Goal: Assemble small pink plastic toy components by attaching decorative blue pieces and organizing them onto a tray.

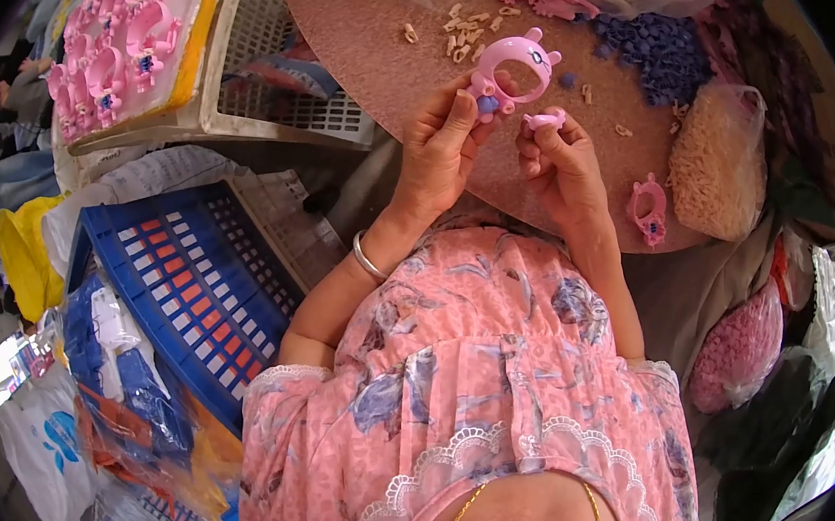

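Two hands fit small pink plastic toy parts together above a round tabletop.

The left hand (442,148) is closed around a pink ring-shaped toy (512,71); just beside it the right hand (557,162) pinches a small pink piece (545,120) in its fingertips. Beyond them lie beige bits (464,35) and blue pieces (664,51) on the tabletop (356,35); another pink toy (648,208) lies right of the right hand, and a blue crate (188,282) sits far left. Both forearms rise from below, wrists bent inward.

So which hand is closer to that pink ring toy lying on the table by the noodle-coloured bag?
Right. The right hand is just left of the pink ring toy; the left hand sits farther left.
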Action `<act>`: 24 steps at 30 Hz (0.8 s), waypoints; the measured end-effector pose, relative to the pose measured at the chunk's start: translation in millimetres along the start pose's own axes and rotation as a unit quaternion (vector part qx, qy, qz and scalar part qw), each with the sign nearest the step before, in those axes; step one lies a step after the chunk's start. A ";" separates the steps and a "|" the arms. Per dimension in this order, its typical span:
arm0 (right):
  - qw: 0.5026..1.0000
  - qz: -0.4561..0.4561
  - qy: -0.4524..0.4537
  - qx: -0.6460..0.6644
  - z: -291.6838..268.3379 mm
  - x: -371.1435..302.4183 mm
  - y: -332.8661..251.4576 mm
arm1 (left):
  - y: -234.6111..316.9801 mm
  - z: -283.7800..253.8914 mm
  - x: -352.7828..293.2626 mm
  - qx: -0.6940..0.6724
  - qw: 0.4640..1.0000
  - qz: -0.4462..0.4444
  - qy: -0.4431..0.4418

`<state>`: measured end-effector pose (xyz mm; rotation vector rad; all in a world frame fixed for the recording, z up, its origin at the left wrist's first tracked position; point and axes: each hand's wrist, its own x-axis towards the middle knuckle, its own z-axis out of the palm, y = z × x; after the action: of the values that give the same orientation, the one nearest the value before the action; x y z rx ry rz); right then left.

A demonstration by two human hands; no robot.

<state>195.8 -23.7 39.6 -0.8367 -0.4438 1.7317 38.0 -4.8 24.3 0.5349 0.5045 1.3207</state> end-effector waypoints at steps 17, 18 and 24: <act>0.893 -0.331 -0.093 -0.292 -12.9 6.7 10.0 | -2.8 -3.9 -2.5 0.019 0.999 -0.018 -0.020; 0.893 -0.330 -0.093 -0.292 -13.5 6.9 10.8 | -1.9 -3.7 -2.6 0.019 0.999 -0.018 -0.019; 0.918 -0.279 -0.056 -0.275 -10.1 2.5 10.2 | -2.0 -6.9 -4.2 0.065 0.997 0.000 -0.028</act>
<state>195.9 -25.9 25.2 -0.8871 -1.1660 1.1266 34.5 -8.8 17.9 0.6783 0.5470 1.2756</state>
